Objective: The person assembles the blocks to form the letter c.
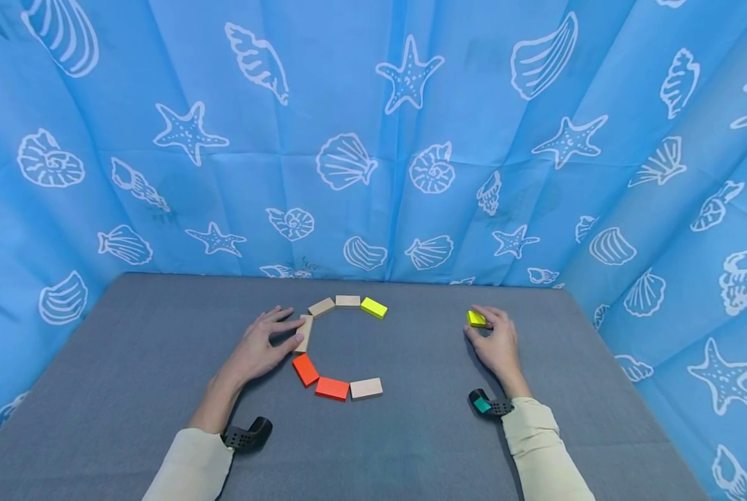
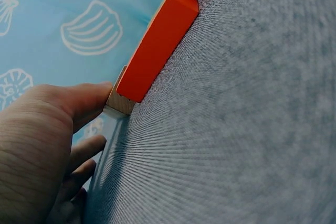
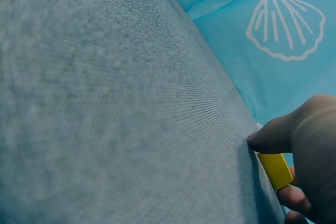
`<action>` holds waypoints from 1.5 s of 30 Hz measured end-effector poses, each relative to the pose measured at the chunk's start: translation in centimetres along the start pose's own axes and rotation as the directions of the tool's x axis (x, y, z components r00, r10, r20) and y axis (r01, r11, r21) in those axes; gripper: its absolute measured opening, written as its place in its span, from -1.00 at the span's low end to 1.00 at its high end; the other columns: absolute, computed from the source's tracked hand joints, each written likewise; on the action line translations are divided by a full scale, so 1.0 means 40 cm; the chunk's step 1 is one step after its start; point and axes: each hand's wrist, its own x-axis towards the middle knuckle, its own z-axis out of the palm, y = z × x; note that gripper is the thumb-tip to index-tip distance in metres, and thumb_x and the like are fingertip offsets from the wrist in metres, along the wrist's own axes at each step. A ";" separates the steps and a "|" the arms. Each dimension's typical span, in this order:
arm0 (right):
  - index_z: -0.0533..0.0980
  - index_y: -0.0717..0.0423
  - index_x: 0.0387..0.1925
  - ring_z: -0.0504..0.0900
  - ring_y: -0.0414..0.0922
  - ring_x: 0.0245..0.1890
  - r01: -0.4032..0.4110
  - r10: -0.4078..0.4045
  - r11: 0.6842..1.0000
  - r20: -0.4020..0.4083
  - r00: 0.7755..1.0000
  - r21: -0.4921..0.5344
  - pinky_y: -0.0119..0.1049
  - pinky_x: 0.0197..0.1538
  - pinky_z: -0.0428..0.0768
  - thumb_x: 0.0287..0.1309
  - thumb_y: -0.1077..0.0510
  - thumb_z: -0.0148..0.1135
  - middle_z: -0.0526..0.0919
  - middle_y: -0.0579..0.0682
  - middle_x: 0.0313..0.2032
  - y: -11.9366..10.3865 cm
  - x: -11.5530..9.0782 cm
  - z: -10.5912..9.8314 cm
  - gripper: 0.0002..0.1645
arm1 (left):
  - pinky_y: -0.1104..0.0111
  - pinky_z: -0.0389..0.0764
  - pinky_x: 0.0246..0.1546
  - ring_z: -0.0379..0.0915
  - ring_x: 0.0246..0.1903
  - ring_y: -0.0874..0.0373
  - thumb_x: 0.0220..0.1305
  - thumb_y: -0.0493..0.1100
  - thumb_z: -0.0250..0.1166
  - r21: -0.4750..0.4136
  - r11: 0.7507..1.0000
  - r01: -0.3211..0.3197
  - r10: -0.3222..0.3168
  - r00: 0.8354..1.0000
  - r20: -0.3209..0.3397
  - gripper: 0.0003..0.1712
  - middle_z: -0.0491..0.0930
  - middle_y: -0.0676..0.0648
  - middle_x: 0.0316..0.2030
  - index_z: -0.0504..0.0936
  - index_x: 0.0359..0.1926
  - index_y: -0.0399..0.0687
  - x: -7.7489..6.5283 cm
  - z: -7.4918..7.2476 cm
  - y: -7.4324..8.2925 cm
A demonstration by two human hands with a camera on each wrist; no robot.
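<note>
My left hand (image 1: 259, 350) holds a plain wooden block (image 1: 307, 332) between thumb and fingers, at the left side of a curved row of blocks. In the left wrist view the thumb presses the wooden block (image 2: 120, 100) beside an orange-red block (image 2: 160, 45). Far to the right, my right hand (image 1: 498, 342) pinches a yellow block (image 1: 476, 319) low over the grey cloth. The right wrist view has this yellow block (image 3: 276, 172) between thumb and fingers, partly hidden by the hand.
Along the upper curve lie two wooden blocks (image 1: 348, 300) and a yellow block (image 1: 374, 307). Two orange-red blocks (image 1: 332, 388) and a wooden block (image 1: 365, 388) form the lower curve. A blue shell-patterned curtain (image 1: 348, 209) hangs behind the grey-covered table (image 1: 423, 431).
</note>
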 end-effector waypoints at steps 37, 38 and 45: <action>0.69 0.18 0.05 0.61 0.01 -0.03 0.326 -0.484 0.872 0.549 0.681 0.365 -0.08 0.09 0.58 0.20 0.21 0.46 0.68 0.03 -0.02 -0.163 -0.066 0.045 -0.63 | -0.28 -0.08 0.45 0.03 0.49 -0.29 0.39 0.05 0.34 -0.007 1.000 -0.017 0.017 1.000 -0.009 -0.48 0.38 -0.29 0.39 0.62 0.29 -0.03 0.001 0.004 -0.008; 0.70 0.13 0.05 0.61 -0.04 0.00 0.329 -0.493 0.868 0.563 0.664 0.372 -0.10 0.12 0.57 0.19 0.18 0.47 0.68 -0.02 -0.02 -0.156 -0.063 0.054 -0.63 | -0.27 -0.09 0.45 0.03 0.49 -0.29 0.39 0.05 0.34 -0.007 1.000 -0.018 0.018 1.000 -0.008 -0.48 0.38 -0.29 0.39 0.62 0.29 -0.03 0.001 0.004 -0.008; 0.72 0.05 0.03 0.60 -0.13 0.01 0.335 -0.526 0.850 0.631 0.570 0.407 -0.17 0.13 0.56 0.16 0.11 0.51 0.69 -0.13 -0.03 -0.183 -0.075 0.067 -0.62 | -0.31 -0.08 0.43 0.03 0.49 -0.30 0.40 0.06 0.33 -0.014 1.000 -0.014 0.014 1.000 -0.003 -0.47 0.38 -0.29 0.39 0.62 0.29 -0.04 0.001 0.000 -0.005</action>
